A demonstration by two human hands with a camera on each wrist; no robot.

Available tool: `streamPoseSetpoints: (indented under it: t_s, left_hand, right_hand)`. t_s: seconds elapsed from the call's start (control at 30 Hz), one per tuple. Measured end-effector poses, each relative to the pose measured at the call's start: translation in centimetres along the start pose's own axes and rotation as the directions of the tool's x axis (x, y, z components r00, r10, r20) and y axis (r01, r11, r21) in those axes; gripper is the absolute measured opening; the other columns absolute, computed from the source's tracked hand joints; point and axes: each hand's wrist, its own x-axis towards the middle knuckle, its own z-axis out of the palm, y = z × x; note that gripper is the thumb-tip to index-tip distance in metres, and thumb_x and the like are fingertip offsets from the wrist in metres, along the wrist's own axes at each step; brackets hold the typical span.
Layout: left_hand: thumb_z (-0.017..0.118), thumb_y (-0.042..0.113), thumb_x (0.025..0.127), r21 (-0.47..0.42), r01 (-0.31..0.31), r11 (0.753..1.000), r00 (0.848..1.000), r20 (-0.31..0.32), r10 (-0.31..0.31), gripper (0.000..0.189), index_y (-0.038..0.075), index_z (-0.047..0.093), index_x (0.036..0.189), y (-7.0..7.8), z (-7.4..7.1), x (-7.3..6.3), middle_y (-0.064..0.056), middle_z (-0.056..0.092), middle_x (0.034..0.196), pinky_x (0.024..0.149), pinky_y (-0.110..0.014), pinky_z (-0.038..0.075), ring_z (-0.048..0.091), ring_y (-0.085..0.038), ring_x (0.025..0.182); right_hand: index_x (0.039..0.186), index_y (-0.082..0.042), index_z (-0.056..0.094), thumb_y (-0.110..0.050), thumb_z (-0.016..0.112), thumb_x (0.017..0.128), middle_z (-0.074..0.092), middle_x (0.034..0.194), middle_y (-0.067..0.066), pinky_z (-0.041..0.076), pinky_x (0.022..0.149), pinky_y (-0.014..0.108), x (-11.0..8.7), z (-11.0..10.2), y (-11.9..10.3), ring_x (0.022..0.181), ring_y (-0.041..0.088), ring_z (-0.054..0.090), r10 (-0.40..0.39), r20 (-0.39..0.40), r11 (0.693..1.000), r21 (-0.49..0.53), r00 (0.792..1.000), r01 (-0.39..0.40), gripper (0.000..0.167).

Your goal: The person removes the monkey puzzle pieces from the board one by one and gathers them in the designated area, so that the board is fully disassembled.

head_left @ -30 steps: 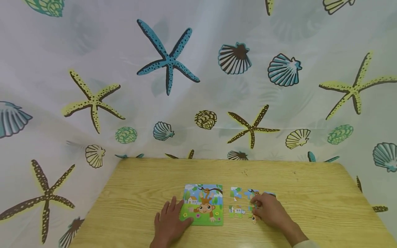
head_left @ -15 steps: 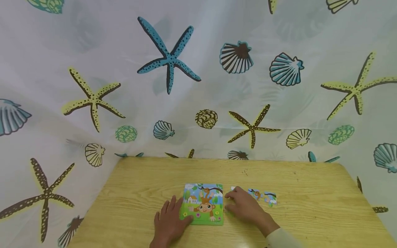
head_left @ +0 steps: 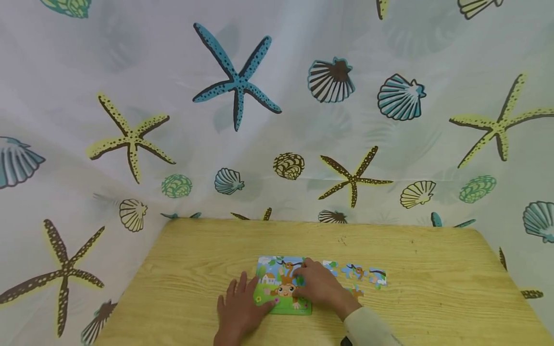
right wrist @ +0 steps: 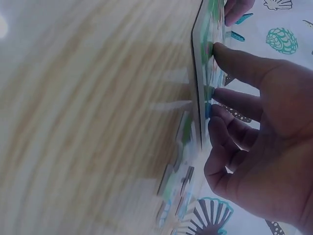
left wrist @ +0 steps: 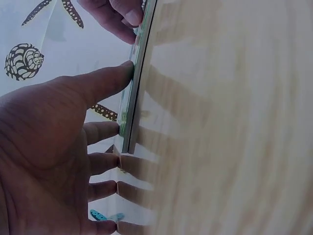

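Note:
A square jigsaw puzzle (head_left: 283,290) with a cartoon monkey, a house and green grass lies flat on the table. My left hand (head_left: 242,307) rests along its left side, fingers straight; in the left wrist view the thumb touches the top face near the board edge (left wrist: 131,139). Over the puzzle's right part is my right hand (head_left: 320,286). In the right wrist view its thumb and fingertips touch the puzzle face, spread apart, with the other fingers bent. Whether a piece is loose beneath them cannot be seen.
Several loose jigsaw pieces (head_left: 377,276) lie to the right of the puzzle, one nearer piece (head_left: 357,290) partly visible beside the right hand. The wooden table (head_left: 207,245) is bounded at the back and sides by a hanging cloth (head_left: 285,120) printed with starfish and shells.
My right hand has moved left, from the loose pieces to the puzzle's right part, uncovering loose pieces as it went. My left hand has stayed at the puzzle's left side.

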Motion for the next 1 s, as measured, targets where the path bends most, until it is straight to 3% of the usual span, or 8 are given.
streamPoseSetpoints:
  t_s: [0.17,0.47,0.7,0.8,1.0]
  left_hand:
    - [0.063,0.068,0.08,0.004,0.007,1.0,1.0,0.01,-0.007,0.084,0.018,0.045,0.145,-0.1,0.1,0.0,-0.017,0.029,0.158,0.106,-0.077,0.017,0.025,-0.047,0.142]
    - [0.063,0.069,0.079,0.023,0.006,1.0,1.0,0.008,-0.006,0.085,0.019,0.045,0.145,0.1,0.0,0.1,-0.016,0.029,0.158,0.107,-0.076,0.018,0.026,-0.047,0.142]
    - [0.063,0.068,0.079,0.013,0.013,1.0,1.0,0.01,-0.013,0.084,0.02,0.044,0.146,0.2,0.1,0.1,-0.015,0.027,0.159,0.108,-0.075,0.016,0.024,-0.046,0.144]
    - [0.063,0.067,0.079,0.015,0.012,1.0,1.0,0.01,-0.012,0.084,0.019,0.044,0.146,0.2,0.1,0.1,-0.015,0.027,0.159,0.108,-0.075,0.016,0.024,-0.046,0.144]
    - [0.064,0.066,0.08,0.014,0.013,1.0,1.0,0.013,-0.013,0.084,0.018,0.044,0.146,0.3,0.1,-0.1,-0.016,0.027,0.159,0.108,-0.075,0.017,0.024,-0.046,0.144]
  right_hand:
    - [0.117,-0.014,0.066,-0.034,0.077,0.083,0.056,0.11,0.003,0.05,0.078,0.033,0.2,0.1,-0.1,0.091,0.015,0.054,0.025,0.005,0.999,0.022,1.0,-0.026,0.041]
    - [0.123,-0.016,0.062,-0.031,0.078,0.082,0.05,0.107,0.002,0.043,0.065,0.026,0.3,0.2,-0.2,0.078,0.012,0.048,0.066,-0.002,0.996,0.066,0.998,-0.066,0.046]
    - [0.124,-0.021,0.059,-0.028,0.075,0.085,0.064,0.123,-0.001,0.055,0.08,0.036,-0.2,0.6,-0.4,0.105,0.019,0.064,0.024,-0.054,0.999,0.035,0.998,-0.022,0.043]
    - [0.125,-0.022,0.059,-0.025,0.072,0.087,0.065,0.125,-0.003,0.056,0.082,0.037,-0.4,0.8,-0.4,0.107,0.019,0.065,0.021,-0.073,0.999,0.041,0.997,-0.018,0.04]
    - [0.131,-0.023,0.057,-0.023,0.063,0.094,0.066,0.122,-0.003,0.053,0.073,0.031,-1.4,0.4,0.3,0.089,0.01,0.063,0.062,-0.115,0.977,0.209,0.991,-0.037,0.037]
